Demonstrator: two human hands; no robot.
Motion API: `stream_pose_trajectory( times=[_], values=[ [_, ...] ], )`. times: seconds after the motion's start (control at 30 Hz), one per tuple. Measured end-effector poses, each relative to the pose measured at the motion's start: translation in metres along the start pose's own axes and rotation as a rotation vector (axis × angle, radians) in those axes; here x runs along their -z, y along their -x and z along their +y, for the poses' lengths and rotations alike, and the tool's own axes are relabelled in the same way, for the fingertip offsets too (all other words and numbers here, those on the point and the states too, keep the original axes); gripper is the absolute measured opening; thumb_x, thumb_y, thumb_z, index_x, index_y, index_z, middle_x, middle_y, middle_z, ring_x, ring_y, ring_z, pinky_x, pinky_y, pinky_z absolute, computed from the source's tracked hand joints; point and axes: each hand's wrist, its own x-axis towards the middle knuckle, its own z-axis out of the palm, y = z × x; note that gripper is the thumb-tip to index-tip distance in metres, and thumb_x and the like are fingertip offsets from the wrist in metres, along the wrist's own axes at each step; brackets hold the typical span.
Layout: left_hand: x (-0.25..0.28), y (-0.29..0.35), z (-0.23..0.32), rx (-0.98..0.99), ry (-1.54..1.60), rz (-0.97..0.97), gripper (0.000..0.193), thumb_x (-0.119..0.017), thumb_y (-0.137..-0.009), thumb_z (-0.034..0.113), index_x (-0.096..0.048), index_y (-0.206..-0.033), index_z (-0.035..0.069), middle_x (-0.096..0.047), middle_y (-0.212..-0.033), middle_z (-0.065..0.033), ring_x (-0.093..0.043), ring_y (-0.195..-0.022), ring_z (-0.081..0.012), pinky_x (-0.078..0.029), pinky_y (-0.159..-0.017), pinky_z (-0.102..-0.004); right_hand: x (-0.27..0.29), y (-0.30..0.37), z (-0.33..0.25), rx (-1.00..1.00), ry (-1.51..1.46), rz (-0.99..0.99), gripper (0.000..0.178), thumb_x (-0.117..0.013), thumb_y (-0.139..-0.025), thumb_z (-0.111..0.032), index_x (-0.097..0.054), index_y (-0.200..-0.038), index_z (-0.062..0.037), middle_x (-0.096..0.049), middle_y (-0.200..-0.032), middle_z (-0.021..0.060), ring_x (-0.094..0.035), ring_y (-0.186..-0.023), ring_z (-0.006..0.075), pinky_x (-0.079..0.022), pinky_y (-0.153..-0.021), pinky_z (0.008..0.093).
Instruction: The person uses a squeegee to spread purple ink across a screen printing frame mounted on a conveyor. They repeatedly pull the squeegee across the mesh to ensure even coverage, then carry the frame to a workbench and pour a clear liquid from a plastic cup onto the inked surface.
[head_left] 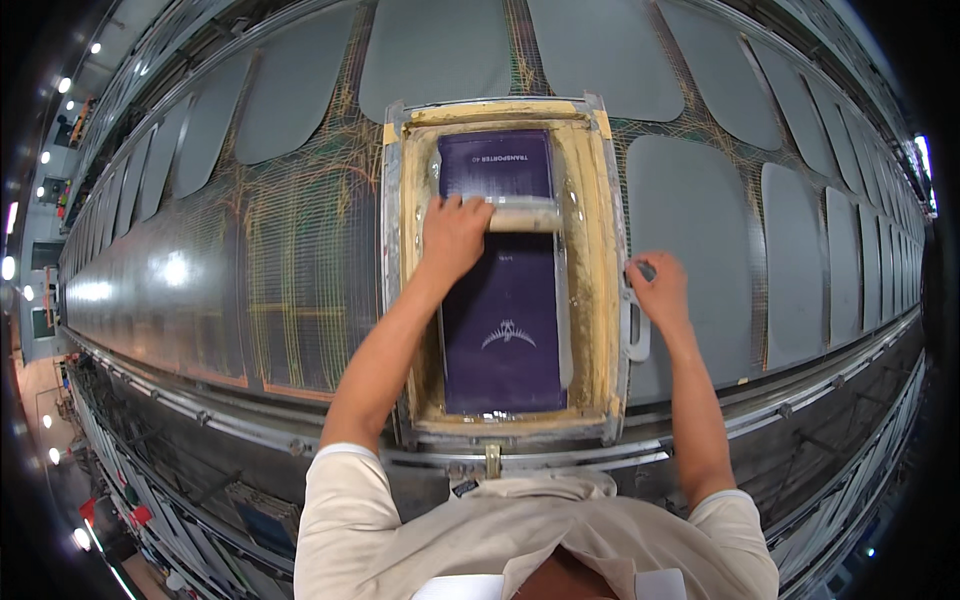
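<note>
A printing screen in a worn frame (610, 200) lies across the long table in front of me. Its mesh is dark purple (500, 290), with light lettering near the far end and a pale winged emblem nearer me. My left hand (455, 235) is closed around the left end of a squeegee (525, 217), which spans the mesh beyond its middle. Just past the frame's right edge, my right hand (657, 285) is curled with fingers and thumb together. Something small and dark shows between them, too little to name. Right beside it is a pale metal handle (636, 335) on the frame.
Grey rounded panels (690, 250) lie in rows on the table, right of the frame and along the far side. Left of it the dark tabletop (200, 290) carries green and orange lines. A metal rail (770, 415) runs along the near edge.
</note>
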Motion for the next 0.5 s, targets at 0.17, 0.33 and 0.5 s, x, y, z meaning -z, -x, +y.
stream_pose_trajectory(
  times=[0.17, 0.33, 0.5],
  values=[
    [0.005, -0.103, -0.045, -0.035, 0.067, -0.073, 0.021, -0.078, -0.078, 0.019, -0.072, -0.097, 0.013, -0.071, -0.082, -0.0071, -0.068, -0.082, -0.0312, -0.050, -0.073, -0.0460, 0.016, -0.099, -0.074, 0.266, -0.182, 0.077, 0.040, -0.075, -0.088, -0.037, -0.071, -0.112, -0.0050, -0.069, -0.119, 0.0173, -0.062, -0.115, 0.0366, -0.046, -0.102, 0.0437],
    [0.014, -0.138, -0.072, 0.048, 0.122, -0.133, 0.031, -0.081, -0.077, 0.028, -0.074, -0.102, 0.011, -0.073, -0.083, -0.0114, -0.070, -0.079, -0.0358, -0.054, -0.072, -0.0468, 0.002, -0.198, -0.155, 0.616, -0.011, -0.018, 0.045, -0.076, -0.085, -0.043, -0.072, -0.111, -0.0063, -0.072, -0.106, 0.0178, -0.065, -0.108, 0.0363, -0.047, -0.101, 0.0454],
    [-0.001, -0.163, -0.084, 0.060, 0.088, -0.176, 0.031, -0.080, -0.080, 0.032, -0.074, -0.103, 0.012, -0.073, -0.084, -0.0128, -0.070, -0.082, -0.0371, -0.054, -0.073, -0.0483, -0.035, -0.249, -0.170, 0.517, 0.380, -0.282, 0.038, -0.080, -0.083, -0.036, -0.074, -0.107, -0.0075, -0.072, -0.090, 0.0163, -0.068, -0.093, 0.0380, -0.051, -0.085, 0.0493]
  ],
)
